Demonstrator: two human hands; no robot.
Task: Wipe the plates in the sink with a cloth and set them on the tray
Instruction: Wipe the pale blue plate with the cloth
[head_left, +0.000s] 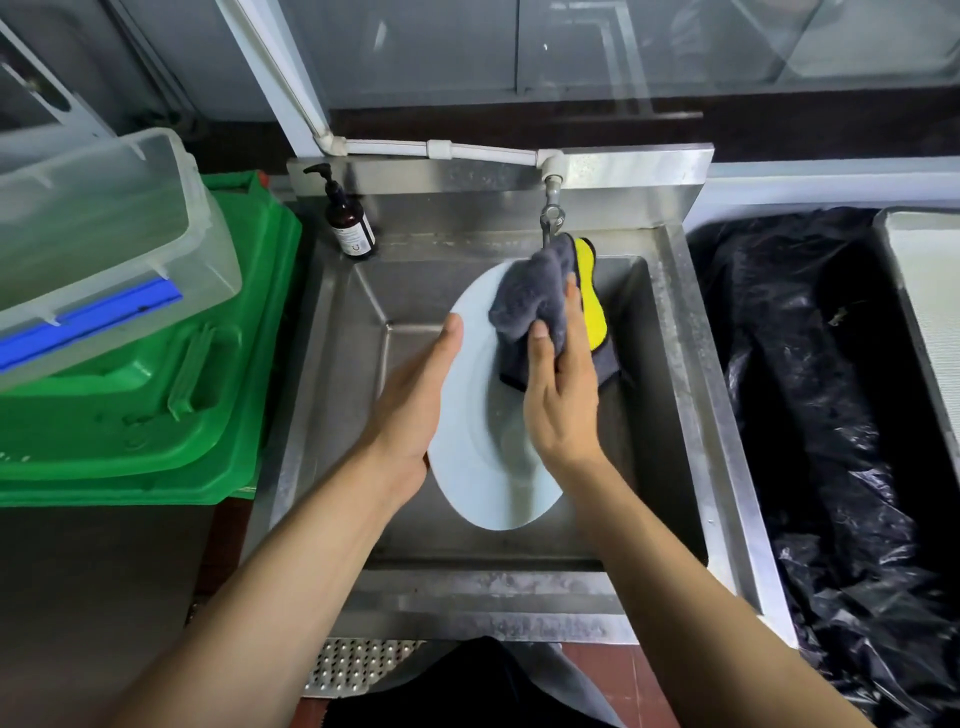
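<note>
Pale blue plate (470, 415); grey cloth (535, 306) with a yellow face; steel-grey sink (670, 395); green bin (171, 395); brown soap bottle (349, 221), black pump; black liner (810, 364).

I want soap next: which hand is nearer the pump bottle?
Left. The left hand holds the plate's left edge, below and right of the pump bottle. The right hand, gripping the cloth, is farther right.

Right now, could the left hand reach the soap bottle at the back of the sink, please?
Probably yes: nothing stands between the left hand and the soap bottle, but it would have to let go of the plate first.
</note>
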